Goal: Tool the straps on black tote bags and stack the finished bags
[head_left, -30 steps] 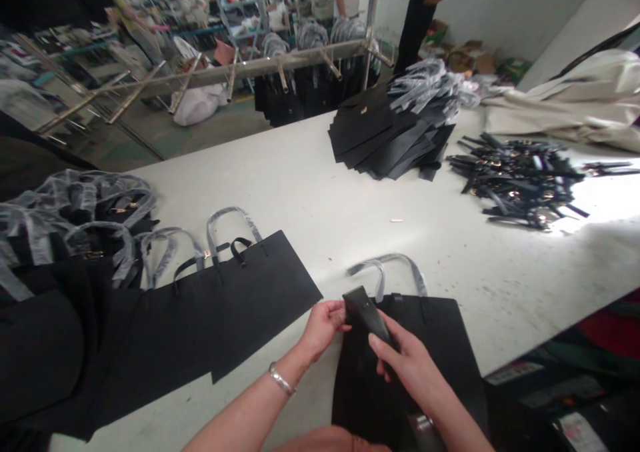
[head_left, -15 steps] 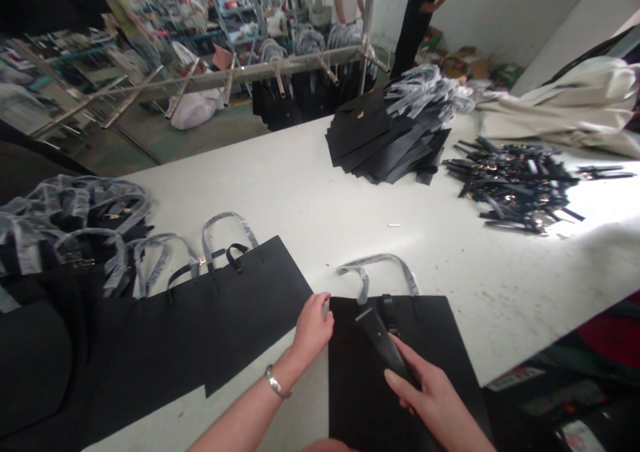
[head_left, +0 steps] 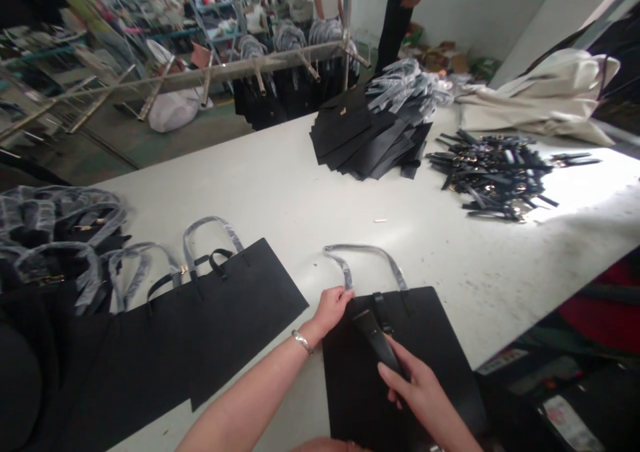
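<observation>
Black strap (head_left: 377,343) pinched in R hand's (head_left: 417,389) fingers; L hand (head_left: 330,310) curled on bag edge (head_left: 415,289), grip unclear.

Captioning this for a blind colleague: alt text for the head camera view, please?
A black bag panel lies on a white table: the right hand grips a black strap, the left hand rests by a plastic-wrapped handle. Stacked black panels and a heap of buckled straps lie beyond.

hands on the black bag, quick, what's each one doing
left hand: curled at the bag's top edge, cannot tell if gripping
right hand: holding a black strap on the bag
</observation>
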A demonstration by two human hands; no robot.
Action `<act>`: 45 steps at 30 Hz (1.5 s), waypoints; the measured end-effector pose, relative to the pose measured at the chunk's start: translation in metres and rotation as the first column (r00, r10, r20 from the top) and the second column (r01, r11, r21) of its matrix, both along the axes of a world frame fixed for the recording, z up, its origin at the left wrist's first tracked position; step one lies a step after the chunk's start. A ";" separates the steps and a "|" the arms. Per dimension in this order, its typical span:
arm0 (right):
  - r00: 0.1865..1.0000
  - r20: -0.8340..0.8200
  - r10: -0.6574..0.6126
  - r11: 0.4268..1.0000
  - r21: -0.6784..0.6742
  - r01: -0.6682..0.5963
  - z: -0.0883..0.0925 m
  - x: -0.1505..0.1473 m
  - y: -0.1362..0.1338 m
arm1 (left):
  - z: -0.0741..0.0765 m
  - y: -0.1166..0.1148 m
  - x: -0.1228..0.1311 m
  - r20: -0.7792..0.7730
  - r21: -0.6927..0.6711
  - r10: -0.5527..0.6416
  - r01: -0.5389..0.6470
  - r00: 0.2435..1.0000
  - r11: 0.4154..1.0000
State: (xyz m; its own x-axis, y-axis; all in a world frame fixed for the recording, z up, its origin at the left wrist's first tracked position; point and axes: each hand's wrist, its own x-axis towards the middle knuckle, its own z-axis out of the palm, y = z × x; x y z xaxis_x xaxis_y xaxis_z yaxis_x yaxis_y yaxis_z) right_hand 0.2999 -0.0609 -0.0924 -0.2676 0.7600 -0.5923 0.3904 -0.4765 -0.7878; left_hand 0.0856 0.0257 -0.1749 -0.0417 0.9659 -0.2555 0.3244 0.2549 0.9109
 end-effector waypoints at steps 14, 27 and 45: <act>0.999 0.052 -0.012 1.000 0.007 0.012 0.015 -0.019 0.016 | 0.019 0.007 -0.027 0.161 -0.103 -0.077 0.094 0.984 0.990; 0.920 0.176 0.350 0.936 -0.019 -0.353 0.021 -0.062 0.009 | 0.021 -0.020 -0.120 -0.077 0.150 -0.575 0.580 0.814 0.801; 0.893 0.301 0.335 0.939 -0.025 -0.344 0.021 -0.089 0.023 | 0.004 0.018 -0.136 -0.225 0.198 -0.554 0.595 0.801 0.779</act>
